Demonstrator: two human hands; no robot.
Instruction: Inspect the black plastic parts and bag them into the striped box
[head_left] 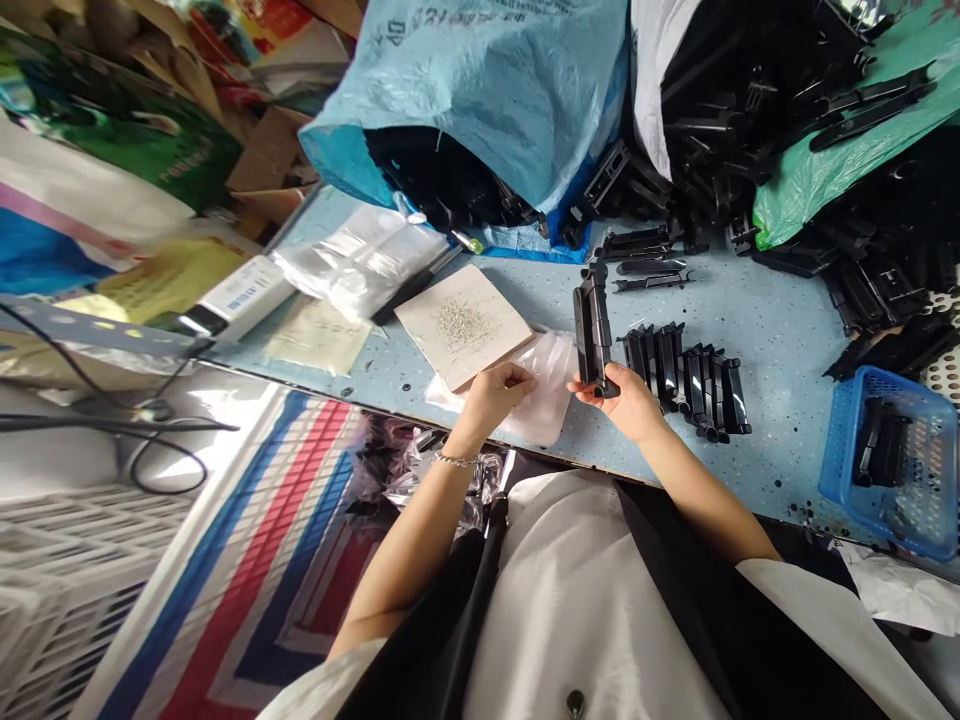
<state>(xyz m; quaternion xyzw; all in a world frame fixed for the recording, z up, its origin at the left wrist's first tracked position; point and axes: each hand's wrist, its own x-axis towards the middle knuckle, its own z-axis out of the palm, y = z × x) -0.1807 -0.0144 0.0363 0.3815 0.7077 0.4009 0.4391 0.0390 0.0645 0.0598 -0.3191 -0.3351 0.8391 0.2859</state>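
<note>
My right hand (628, 402) grips the lower end of some long black plastic parts (594, 325), held upright over the table; I cannot tell how many are in the grip. Over a clear plastic bag (551, 400), my left hand (496, 398) is closed in a pinch at the bag's left side. Just beyond that hand lies a pale square board (465, 325) with a heap of tiny light-coloured pieces (463, 322) on it. To the right of my right hand, several similar black parts (686, 375) lie side by side in a row.
A blue sack (487, 90) of black parts stands at the back. More black parts spill from a green bag (840, 190) at the right. A blue basket (840, 470) sits at the right edge. Stacked clear bags (367, 255) and a white box (244, 298) lie left.
</note>
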